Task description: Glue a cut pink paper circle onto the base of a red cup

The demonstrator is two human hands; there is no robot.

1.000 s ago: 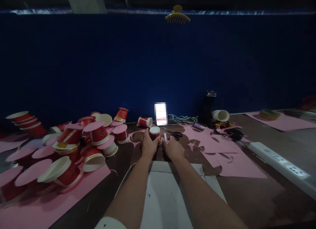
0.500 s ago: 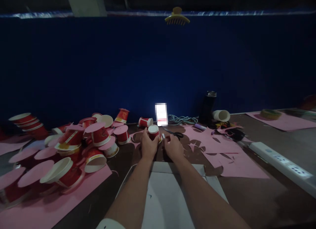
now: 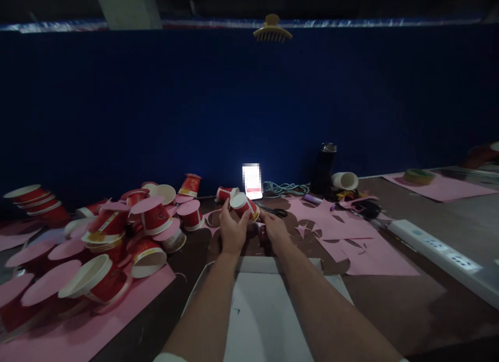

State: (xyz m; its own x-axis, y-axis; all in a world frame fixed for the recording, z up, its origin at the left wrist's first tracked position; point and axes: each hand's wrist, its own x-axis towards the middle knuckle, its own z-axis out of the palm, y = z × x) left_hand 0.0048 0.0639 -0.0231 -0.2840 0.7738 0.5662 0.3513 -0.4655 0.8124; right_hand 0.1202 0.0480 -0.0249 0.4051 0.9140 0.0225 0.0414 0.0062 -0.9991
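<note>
A red paper cup (image 3: 245, 205) is tilted in my left hand (image 3: 233, 229), its white base facing up and to the left. The left fingers and thumb wrap round the cup's side. Beside its lower right rim is my right hand (image 3: 276, 229), fingers bent together and tips close to the rim. What those fingers hold is hidden in the dim light. Black scissors (image 3: 278, 212) lie just beyond the right hand. Another red cup (image 3: 226, 194) rests on its side behind the left hand.
Red cups with pink paper discs (image 3: 150, 214) crowd the left. A lit phone (image 3: 252, 182) stands ahead. Cut pink paper (image 3: 331, 219) and a white power strip (image 3: 432, 242) lie right. A white box (image 3: 259, 266) sits under my forearms.
The cup was upright on its rim with its base up; now it is lifted and tilted left. The small white piece at my right fingertips no longer shows.
</note>
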